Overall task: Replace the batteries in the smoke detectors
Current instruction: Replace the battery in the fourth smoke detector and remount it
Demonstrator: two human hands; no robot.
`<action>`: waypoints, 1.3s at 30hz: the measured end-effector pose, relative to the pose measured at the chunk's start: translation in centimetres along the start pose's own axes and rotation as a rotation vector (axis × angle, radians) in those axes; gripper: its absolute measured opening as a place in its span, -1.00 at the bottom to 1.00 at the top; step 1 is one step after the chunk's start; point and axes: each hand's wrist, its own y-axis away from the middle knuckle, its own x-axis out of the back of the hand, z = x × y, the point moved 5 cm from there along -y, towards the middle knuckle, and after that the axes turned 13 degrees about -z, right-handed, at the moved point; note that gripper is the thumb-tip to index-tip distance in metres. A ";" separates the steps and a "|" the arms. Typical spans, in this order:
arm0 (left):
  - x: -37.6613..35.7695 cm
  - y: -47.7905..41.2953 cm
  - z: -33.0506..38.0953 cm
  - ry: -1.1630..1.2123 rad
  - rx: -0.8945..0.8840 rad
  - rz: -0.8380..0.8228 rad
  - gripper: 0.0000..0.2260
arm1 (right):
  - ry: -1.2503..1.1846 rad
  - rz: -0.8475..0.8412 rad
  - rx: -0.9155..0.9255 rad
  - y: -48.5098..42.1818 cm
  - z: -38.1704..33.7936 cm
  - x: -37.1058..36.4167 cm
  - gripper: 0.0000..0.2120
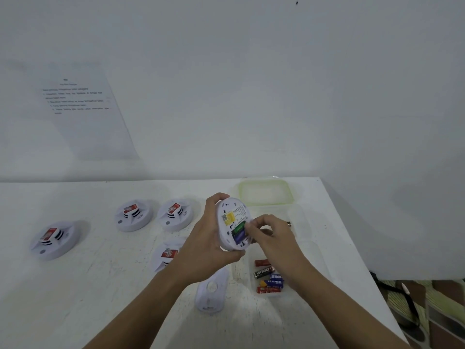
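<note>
While L hand (201, 238) grips the smoke detector (232, 222) above mid-table, back side up, R hand (266, 233) pinches the green battery (239, 226) in its bay. Risk: batt. slips from fingertips, or seats w/ wrong polarity. Spares lie in clear tub (244, 283), near right.

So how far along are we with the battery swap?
Done: one back cover is off, lying on the table. In hand: the left hand grips the opened detector while the right hand pinches the green battery in its bay; going in or coming out, I cannot tell. Left: four other detectors sit face up, seemingly unopened, with loose batteries in the clear tub.
</note>
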 end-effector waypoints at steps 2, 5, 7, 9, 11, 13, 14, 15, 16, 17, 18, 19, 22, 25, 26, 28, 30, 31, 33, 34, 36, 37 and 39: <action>-0.1 -0.2 0.0 -0.003 -0.006 -0.011 -0.21 | -0.047 -0.015 -0.021 0.0 0.2 0.1 -0.81; -0.2 -0.3 0.1 -0.010 -0.013 -0.010 -0.21 | -0.051 -0.021 -0.024 0.1 0.1 0.5 -0.81; -0.3 -0.3 0.0 -0.006 -0.017 0.006 -0.21 | -0.004 -0.001 0.008 0.2 0.0 1.0 -0.81; -0.3 -0.3 -0.1 -0.001 -0.020 0.033 -0.20 | 0.017 0.032 0.049 0.4 -0.3 1.6 -0.79; -0.4 -0.3 -0.1 0.009 -0.021 0.042 -0.19 | -0.017 0.037 0.087 0.7 -0.8 2.0 -0.80; -0.7 -0.4 0.1 0.012 -0.026 0.030 -0.17 | -0.054 0.039 0.120 1.1 -1.3 2.4 -0.84; -0.9 -0.3 0.2 0.016 -0.026 0.025 -0.17 | -0.065 0.046 0.139 1.4 -1.6 2.6 -0.86; -1.0 -0.3 0.2 0.029 -0.026 0.026 -0.17 | -0.082 0.053 0.161 1.7 -1.8 2.8 -0.88; -1.1 -0.2 0.3 0.049 -0.026 0.028 -0.17 | -0.109 0.061 0.182 2.0 -2.1 3.0 -0.91; -1.1 -0.1 0.3 0.068 -0.028 0.031 -0.17 | -0.142 0.072 0.198 2.4 -2.4 3.2 -0.93; -1.1 -0.1 0.3 0.079 -0.029 0.030 -0.17 | -0.168 0.087 0.207 2.8 -2.7 3.6 -0.94; -1.1 0.0 0.4 0.080 -0.030 0.025 -0.17 | -0.187 0.105 0.212 3.2 -2.9 3.9 -0.94; -0.6 0.4 0.8 0.066 -0.032 0.025 -0.16 | -0.215 0.160 0.214 3.8 -3.3 5.1 -0.94; -0.3 0.8 0.8 0.073 -0.035 0.028 -0.16 | -0.172 0.192 0.202 4.0 -2.9 5.7 -0.95; -0.2 1.0 0.8 0.079 -0.034 0.030 -0.16 | -0.150 0.199 0.200 4.1 -2.6 5.8 -0.97; -0.2 1.4 0.6 0.095 -0.024 0.035 -0.16 | -0.083 0.202 0.205 4.0 -1.8 5.9 -0.97; -0.2 1.9 0.3 0.119 -0.008 0.042 -0.16 | 0.104 0.196 0.223 3.9 -1.0 5.8 -0.94; -0.3 2.1 0.2 0.134 -0.003 0.044 -0.16 | 0.221 0.189 0.225 3.8 -0.6 5.6 -0.93; -0.4 2.6 0.0 0.154 0.005 0.039 -0.16 | 0.393 0.161 0.203 3.8 0.4 5.2 -0.89; -0.5 2.8 0.0 0.158 0.009 0.034 -0.16 | 0.460 0.134 0.171 3.8 1.0 5.0 -0.87; -0.7 3.1 -0.1 0.170 0.019 0.023 -0.16 | 0.584 0.066 0.095 3.7 2.3 4.4 -0.86; -0.8 3.3 -0.1 0.174 0.025 0.021 -0.15 | 0.632 0.030 0.062 3.6 2.9 4.1 -0.88; -0.9 3.6 -0.3 0.182 0.037 0.020 -0.14 | 0.716 -0.027 0.027 3.4 3.7 3.6 -0.93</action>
